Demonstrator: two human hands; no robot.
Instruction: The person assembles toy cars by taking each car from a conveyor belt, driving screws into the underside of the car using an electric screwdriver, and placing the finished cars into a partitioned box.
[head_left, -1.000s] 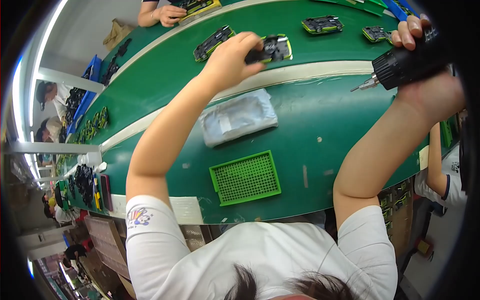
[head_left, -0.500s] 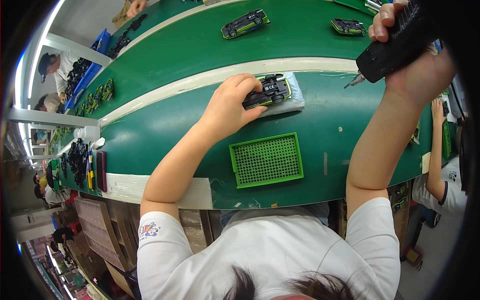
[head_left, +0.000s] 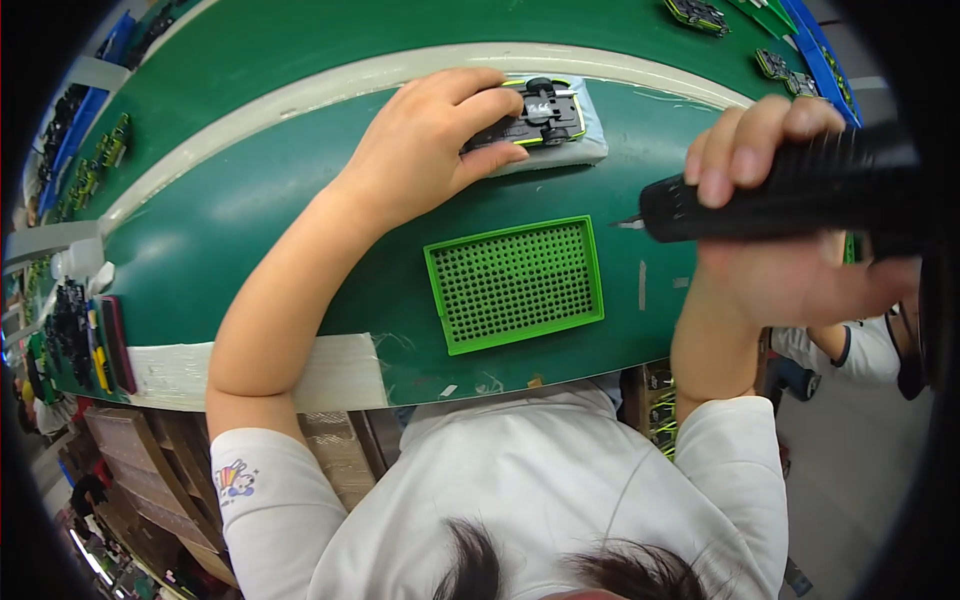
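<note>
A toy car (head_left: 545, 115) lies wheels up, its black underside showing and lime-green edges at its sides. Under it is a pale blue padded block (head_left: 590, 140). My left hand (head_left: 425, 140) grips the car's left end, thumb on the near side and fingers over the top. My right hand (head_left: 760, 170) is wrapped around a black electric screwdriver (head_left: 690, 205), held level above the bench with its bit pointing left. Between my arms, below the bit, sits a bright green perforated tray (head_left: 598, 270). Whether small screws lie in its holes cannot be made out.
More toy cars (head_left: 698, 15) rest at the far right near a blue bin (head_left: 825, 60). A row of cars (head_left: 100, 160) stands at the left. Black parts (head_left: 70, 330), a yellow-handled tool (head_left: 102, 368) and a dark red case (head_left: 117, 345) lie at the left edge. A co-worker's sleeve (head_left: 860, 345) shows at right.
My right hand has lowered the screwdriver and turned its bit leftward, nearer the green tray's right side. My left hand keeps its grip on the car. The whole view has shifted.
</note>
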